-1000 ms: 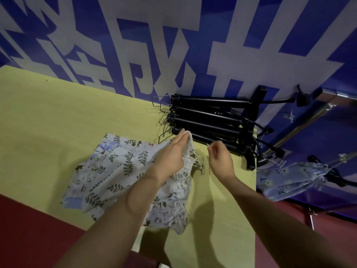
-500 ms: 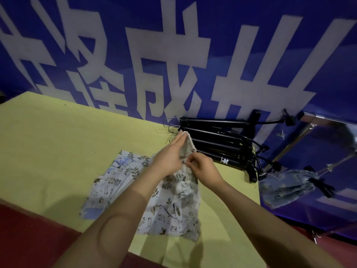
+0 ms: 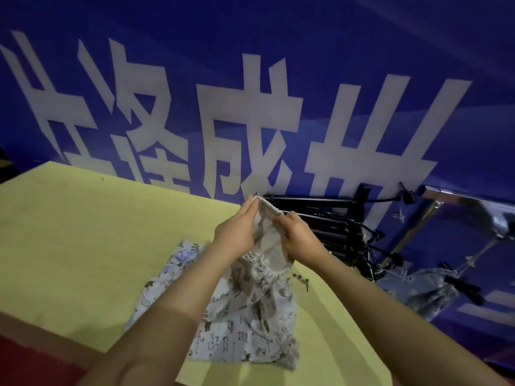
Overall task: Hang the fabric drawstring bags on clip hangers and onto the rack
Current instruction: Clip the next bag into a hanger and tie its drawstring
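Both hands are raised over the yellow table [image 3: 83, 232] with a fabric drawstring bag [image 3: 264, 238] between them; the left hand [image 3: 237, 232] lies flat along the bag's left side, fingers straight and reaching up to its top corner, thumb side pressed to the cloth, so it steadies the bag rather than clenching it; the right hand [image 3: 299, 238] is just to the right, its fingers curled in and pinching the bag's upper edge; the part of the bag between the two hands shows a plain pale inner side, and below the wrists its gathered neck and printed body hang down and spread on the table; more printed fabric [image 3: 178, 263] in light blue lies flat on the table under and to the left of the left forearm, though whether it is a second bag or a fold of the first I cannot tell; just beyond the fingertips of both hands a stack of black clip hangers [image 3: 328, 218] rests at the far edge of the table; to the right of the right forearm, beyond the table edge, another printed bag [image 3: 423, 288] hangs from a black hanger on the metal rack [image 3: 434, 215]; behind everything stands a blue banner [image 3: 250, 93] with large white characters.
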Available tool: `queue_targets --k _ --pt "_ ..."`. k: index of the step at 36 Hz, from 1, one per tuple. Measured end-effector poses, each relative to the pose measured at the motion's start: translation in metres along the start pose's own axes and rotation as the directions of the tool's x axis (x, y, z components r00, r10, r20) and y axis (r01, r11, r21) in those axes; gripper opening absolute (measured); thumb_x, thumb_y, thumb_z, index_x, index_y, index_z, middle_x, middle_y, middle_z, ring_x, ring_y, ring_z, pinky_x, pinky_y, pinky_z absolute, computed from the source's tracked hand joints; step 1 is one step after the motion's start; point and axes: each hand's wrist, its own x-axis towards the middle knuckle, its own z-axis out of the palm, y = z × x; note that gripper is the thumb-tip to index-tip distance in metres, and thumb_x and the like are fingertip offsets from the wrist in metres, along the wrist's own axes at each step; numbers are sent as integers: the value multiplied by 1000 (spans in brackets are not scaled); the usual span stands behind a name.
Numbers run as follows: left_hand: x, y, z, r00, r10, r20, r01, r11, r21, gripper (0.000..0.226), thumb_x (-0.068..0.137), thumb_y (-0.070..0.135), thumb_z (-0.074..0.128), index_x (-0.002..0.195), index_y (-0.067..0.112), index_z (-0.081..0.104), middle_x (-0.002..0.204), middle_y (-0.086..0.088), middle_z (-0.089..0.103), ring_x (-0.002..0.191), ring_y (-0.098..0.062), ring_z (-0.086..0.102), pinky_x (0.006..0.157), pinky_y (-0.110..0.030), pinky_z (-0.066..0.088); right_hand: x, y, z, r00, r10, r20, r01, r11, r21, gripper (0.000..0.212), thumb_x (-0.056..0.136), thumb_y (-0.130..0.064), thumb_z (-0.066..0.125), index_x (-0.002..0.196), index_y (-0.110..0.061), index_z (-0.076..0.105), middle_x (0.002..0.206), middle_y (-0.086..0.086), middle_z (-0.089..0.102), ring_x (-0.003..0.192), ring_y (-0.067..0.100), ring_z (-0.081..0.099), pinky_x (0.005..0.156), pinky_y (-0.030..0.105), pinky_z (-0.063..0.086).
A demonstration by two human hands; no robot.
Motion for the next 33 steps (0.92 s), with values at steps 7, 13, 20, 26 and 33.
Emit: queue_targets --k 7,13,20,26,33 --pt "5 1 13 999 11 30 -10 1000 -10 92 82 -3 47 151 27 -7 158 16 -12 99 -19 61 48 -24 37 0 12 10 998 62 4 -62 998 -3 44 90 0 43 131 -13 49 116 4 42 98 23 53 83 43 51" --pt "23 14 26 999 34 30 -31 995 -93 88 83 -1 48 152 26 0 159 14 -6 121 -17 51 72 -33 52 8 29 7 985 129 -113 -109 980 167 30 97 -24 49 124 -16 58 111 -4 46 98 10 52 86 32 50" --pt "63 39 35 999 -35 -32 29 983 -179 78 86 5 54 151 21 13 159 8 7 137 -18 35 96 -35 47 43 67 -9 937 297 -182 -266 948 173 29 97 -19 44 123 -12 55 118 2 49 98 18 56 84 35 50" --pt "92 41 43 996 -80 -33 74 984 -161 72 87 5 54 149 19 21 159 5 13 140 -18 32 95 -36 47 72 117 -19 943 326 -70 -333 914 -232 42 93 -12 46 135 -11 45 132 11 49 119 31 47 99 41 38" --pt "129 40 67 987 -158 -39 148 972 -183 66 88 5 49 148 16 25 157 3 20 139 -19 33 102 -37 44 114 167 -17 972 233 -16 -207 828 -521 54 88 -13 54 138 -12 35 134 10 46 126 30 41 108 39 28"
